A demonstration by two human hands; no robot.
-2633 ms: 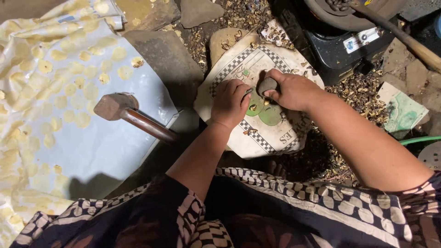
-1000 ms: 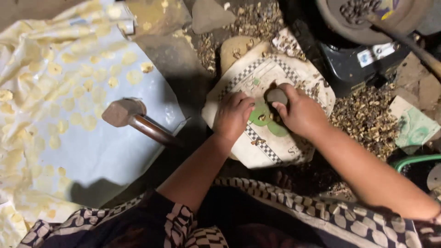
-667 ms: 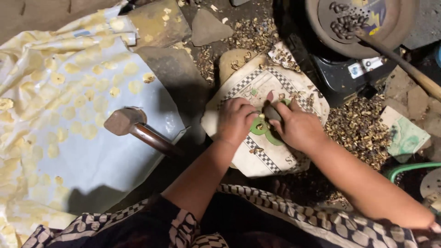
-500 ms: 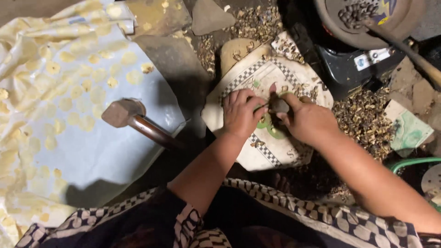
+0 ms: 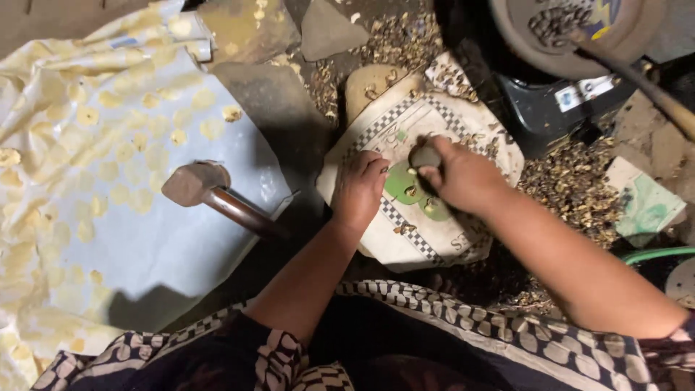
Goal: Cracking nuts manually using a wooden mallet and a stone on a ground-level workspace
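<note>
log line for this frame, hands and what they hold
right hand: grips stone | left hand: on sack beside nut | mallet: lying left

Stone (image 5: 424,156) mostly hidden in right hand (image 5: 463,177); pan (image 5: 579,29) cut by top edge; nut (image 5: 410,191) too small to identify.

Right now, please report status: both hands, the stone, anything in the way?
Right hand grips dark stone. Left hand rests on printed sack, beside a small nut. Nothing between them.

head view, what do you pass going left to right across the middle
pale sheet dotted with yellow discs → wooden mallet → left hand → small dark stone held in the right hand → heap of broken shells → green-printed card
</note>
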